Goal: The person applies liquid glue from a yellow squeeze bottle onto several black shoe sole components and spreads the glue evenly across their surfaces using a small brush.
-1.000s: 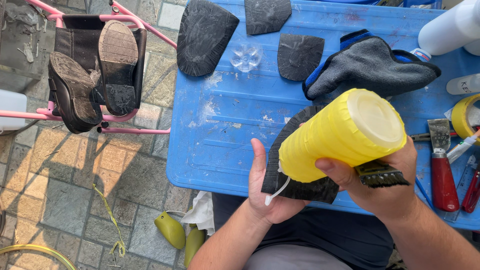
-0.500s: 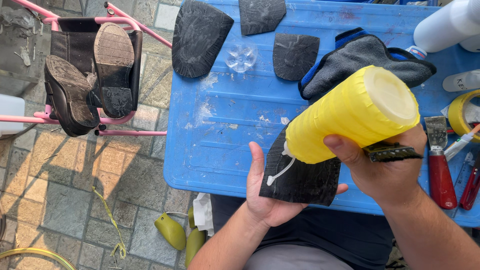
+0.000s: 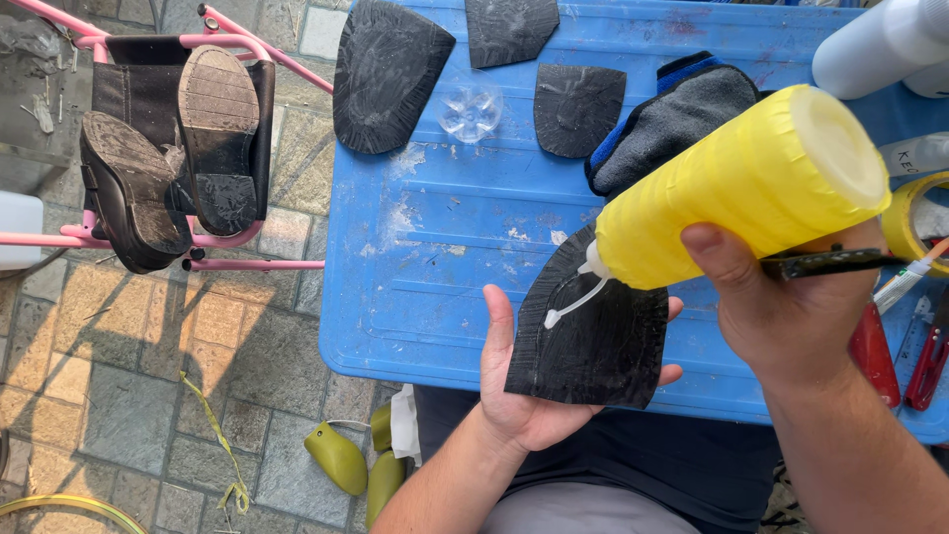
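The left hand point(image 3: 529, 391) lies palm up at the near edge of the blue plastic table point(image 3: 465, 287), fingers spread flat under a black rubber sole piece with a rounded top point(image 3: 593, 336), which rests on the palm and fingers. A white line of glue point(image 3: 573, 302) runs across the upper left of that sole piece. The right hand point(image 3: 781, 316) is wrapped around a large yellow plastic squeeze bottle point(image 3: 736, 193), thumb on its near side; the bottle is tilted with its white nozzle down, touching or just above the sole piece where the glue line starts. How full the bottle is cannot be told through its wall. The same hand also pins a thin dark-handled brush point(image 3: 825, 262) under the bottle.

To the right, partly hidden by the right arm, lie a red-handled tool point(image 3: 875, 356) and red-handled pliers point(image 3: 929, 361), with a yellow roll of tape point(image 3: 909, 222) just beyond them.

Farther out on the table sit a dark grey and blue glove point(image 3: 672, 119), a small black heel-shaped rubber piece point(image 3: 578, 109), a clear round plastic disc point(image 3: 470, 109), a large black rubber half sole point(image 3: 386, 74) hanging over the left edge, and another black rubber piece point(image 3: 509, 30) at the far edge. A white plastic bottle point(image 3: 880, 44) lies at the far right corner.

On the paved ground to the left, a pink metal rack point(image 3: 129, 237) holds a pair of black boots point(image 3: 178, 148) with their worn soles facing up. Near the person's legs lie yellow-green shoe forms point(image 3: 341, 460)
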